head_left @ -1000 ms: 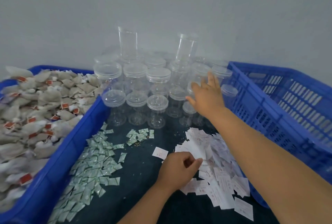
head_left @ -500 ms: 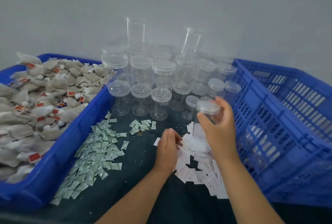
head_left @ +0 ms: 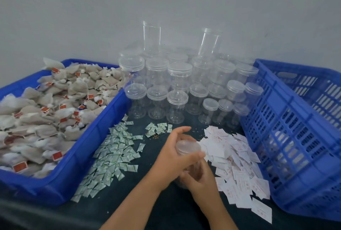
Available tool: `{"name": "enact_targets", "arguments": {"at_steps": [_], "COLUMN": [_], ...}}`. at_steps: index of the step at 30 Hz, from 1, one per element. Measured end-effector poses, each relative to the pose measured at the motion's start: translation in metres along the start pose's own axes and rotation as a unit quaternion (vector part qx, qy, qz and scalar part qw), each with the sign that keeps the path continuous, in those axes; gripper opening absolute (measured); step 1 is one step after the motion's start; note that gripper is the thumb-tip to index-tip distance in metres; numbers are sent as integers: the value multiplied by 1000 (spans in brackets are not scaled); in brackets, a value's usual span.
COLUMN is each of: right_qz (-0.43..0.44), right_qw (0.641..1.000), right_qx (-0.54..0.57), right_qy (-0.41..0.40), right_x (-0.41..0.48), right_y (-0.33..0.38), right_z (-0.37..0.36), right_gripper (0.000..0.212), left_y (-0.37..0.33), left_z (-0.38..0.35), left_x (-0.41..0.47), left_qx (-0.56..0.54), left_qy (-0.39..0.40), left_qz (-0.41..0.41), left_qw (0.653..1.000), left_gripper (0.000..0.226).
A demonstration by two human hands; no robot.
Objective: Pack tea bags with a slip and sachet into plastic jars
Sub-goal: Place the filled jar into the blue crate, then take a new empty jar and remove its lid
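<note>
Near the desk's (head_left: 84,215) front edge, the left hand (head_left: 171,156) curls round the top of 1 small clear lidded plastic jar (head_left: 188,147) and the right hand (head_left: 201,180) round its body: probably light, stiff, slick, best gripped firmly at both ends.

Left hand (head_left: 171,156) curls over the jar (head_left: 186,146), right hand (head_left: 201,180) grips below.

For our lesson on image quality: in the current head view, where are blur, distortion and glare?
Head view: motion blur smears the left hand, right hand and the held jar; head view: the wide lens seems to tilt the right tall jar outward; head view: light is soft and even, only faint glints on lids.
</note>
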State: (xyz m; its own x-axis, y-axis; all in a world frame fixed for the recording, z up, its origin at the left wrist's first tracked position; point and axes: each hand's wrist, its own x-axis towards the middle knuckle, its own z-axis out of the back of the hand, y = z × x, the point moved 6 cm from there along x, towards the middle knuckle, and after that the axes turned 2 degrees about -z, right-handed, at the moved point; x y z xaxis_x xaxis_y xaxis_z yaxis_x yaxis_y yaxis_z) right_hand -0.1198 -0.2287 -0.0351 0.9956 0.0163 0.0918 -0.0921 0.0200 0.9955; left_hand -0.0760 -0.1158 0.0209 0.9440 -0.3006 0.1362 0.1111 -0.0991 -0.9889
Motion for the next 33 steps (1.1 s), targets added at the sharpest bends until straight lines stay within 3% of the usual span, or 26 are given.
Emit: {"name": "enact_targets", "arguments": {"at_steps": [2, 5, 7, 9, 12, 14, 16, 17, 18, 21, 22, 24, 26, 28, 31, 33], "right_qz": [17, 46, 83, 146, 233, 179, 80, 50, 33, 17, 23, 31, 27, 13, 10, 11], "right_qw": [998, 988, 964, 914, 838, 857, 910, 926, 935, 948, 950, 952, 957, 963, 966, 967], "right_qx": [-52, -143, -235, -334, -409, -350, -216, -171, -152, -158, -164, -179, -173, -149, -146, -145], "right_qy": [-1, -29, -88, -177, -275, -332, -346, -334, -319, -276, -264, -245, -233, -224, -213, -210], "right_x": [0, -3, -5, -9, -19, -20, -18, -16, -15, -12, -13, -13, -14, -14, -14, -15], "right_y": [-2, -5, -2, 8, 17, 17, 9, 4, 2, 0, 0, 1, 1, 2, 4, 4], "right_z": [-3, -9, -8, -6, -7, 9, 26, 29, 31, 26, 23, 19, 16, 13, 9, 9], "right_gripper": [49, 49, 50, 47, 56, 64, 71, 71, 70, 66, 66, 66, 62, 57, 54, 55], "left_y": [-8, -24, -33, -38, -32, -21, -7, 0, 4, 15, 20, 24, 16, 11, 1, -32], "left_z": [10, 24, 25, 25, 47, 71, 90, 96, 100, 108, 107, 101, 99, 101, 103, 104], "left_x": [-4, -9, -15, -22, -26, -20, -12, -10, -8, -1, 2, 8, 14, 20, 25, 21], "left_qx": [129, 362, 454, 523, 539, 499, 345, 297, 318, 496, 518, 529, 555, 584, 623, 605], "left_qy": [61, 78, 15, -83, -165, -149, -144, -150, -152, -167, -168, -176, -202, -196, -147, -180], "left_qz": [4, -57, -83, -86, 1, 78, 136, 153, 155, 106, 85, 30, -18, -26, -12, -63], "left_qw": [990, 927, 887, 844, 826, 850, 917, 930, 923, 845, 834, 829, 807, 787, 768, 773], "left_gripper": [71, 56, 55, 56, 71, 72, 63, 60, 60, 66, 67, 60, 37, 23, 31, 36]}}
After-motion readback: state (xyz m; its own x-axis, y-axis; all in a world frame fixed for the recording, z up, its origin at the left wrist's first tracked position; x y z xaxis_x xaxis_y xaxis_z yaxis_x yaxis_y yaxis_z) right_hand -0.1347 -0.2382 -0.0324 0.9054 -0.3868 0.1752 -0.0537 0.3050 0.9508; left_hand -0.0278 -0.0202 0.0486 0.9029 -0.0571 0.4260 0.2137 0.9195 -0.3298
